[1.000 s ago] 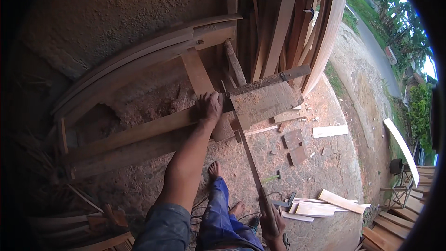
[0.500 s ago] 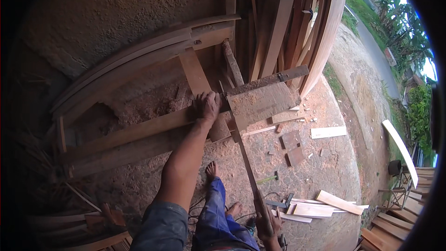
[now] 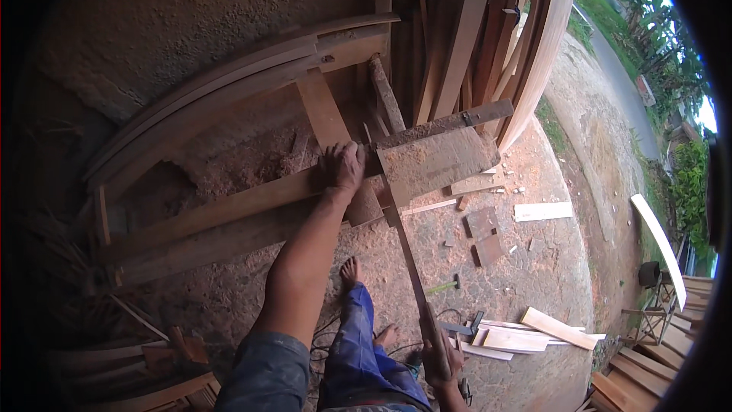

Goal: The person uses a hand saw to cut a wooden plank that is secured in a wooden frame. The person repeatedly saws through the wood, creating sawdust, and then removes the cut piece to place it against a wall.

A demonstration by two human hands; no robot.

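Note:
My left hand (image 3: pixel 345 168) is closed over a long wooden beam (image 3: pixel 229 207), near the beam's right end, and presses it on the workbench. My right hand (image 3: pixel 442 365), low in the picture beside my leg, grips the handle of a handsaw (image 3: pixel 412 263). The saw's long blade runs up and away, seen almost edge-on, and crosses the wood just right of my left hand. Beyond the blade lies a sawdust-covered wooden block (image 3: pixel 438 166), with a narrow dark strip (image 3: pixel 457 123) along its far side. Where the teeth meet the wood is hard to make out.
Tall planks (image 3: pixel 465 38) lean against the wall at the back. Sawdust and offcuts cover the ground, with a green-handled hammer (image 3: pixel 444 287) and a pile of pale boards (image 3: pixel 511 338) at the right. A bare foot (image 3: pixel 351 271) stands near the bench.
My right hand and the saw have moved slightly forward, toward the bench. My left hand keeps its grip on the beam. The whole view has shifted a little.

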